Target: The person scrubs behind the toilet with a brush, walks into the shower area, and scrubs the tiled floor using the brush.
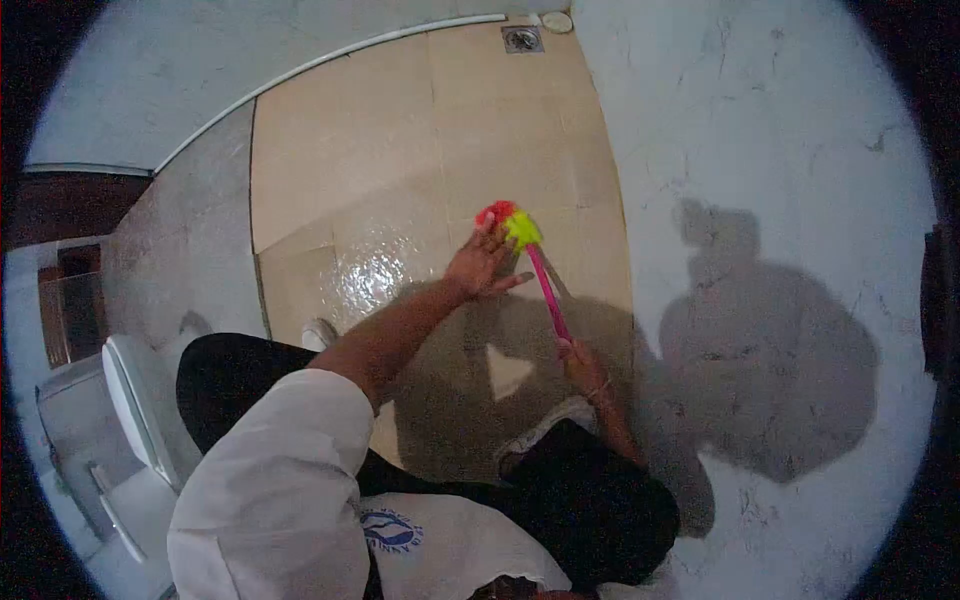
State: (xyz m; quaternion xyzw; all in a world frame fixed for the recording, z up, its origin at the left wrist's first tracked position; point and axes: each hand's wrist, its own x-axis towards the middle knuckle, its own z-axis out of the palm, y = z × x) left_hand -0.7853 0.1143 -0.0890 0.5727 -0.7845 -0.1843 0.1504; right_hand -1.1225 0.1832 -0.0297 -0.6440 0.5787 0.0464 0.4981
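A toilet brush [547, 285] with a long pink handle and a head of red and yellow-green bristles is held low over the tan tiled floor. Its handle end is gripped in my right hand [584, 368], near my shoe at the right. My left hand [482, 262] reaches forward to the brush head, fingers stretched out against the red bristles and thumb apart. The fingertips are partly lost among the bristles.
Wet, shiny tiles [375, 270] lie left of my left hand. A square floor drain [522, 40] sits at the far end. The marbled wall [740, 130] rises close on the right, and a white toilet [140, 405] stands at the left.
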